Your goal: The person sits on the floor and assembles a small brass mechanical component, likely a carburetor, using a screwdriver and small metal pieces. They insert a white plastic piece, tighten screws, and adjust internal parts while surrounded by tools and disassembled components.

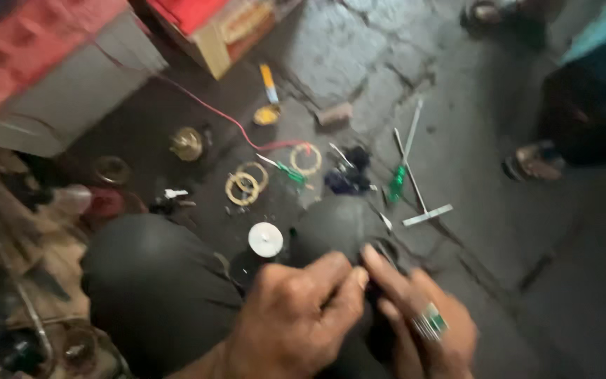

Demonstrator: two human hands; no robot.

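Note:
My left hand (296, 319) and my right hand (422, 323) meet low in the view, just above my dark-clad knees (156, 281). Their fingertips pinch a small dark part (376, 254) between them; blur hides its shape. A ring with a green stone sits on a finger of my right hand. A small white round disc (266, 239) lies just beyond my left hand, between the knees.
On the dark stone floor lie brass rings (245, 184), a brass fitting (187, 142), a green-handled screwdriver (398, 179), a T-shaped metal tool (422, 203), a red wire (212, 112) and cardboard boxes (57, 70). Another person's sandalled feet (531, 161) stand at right.

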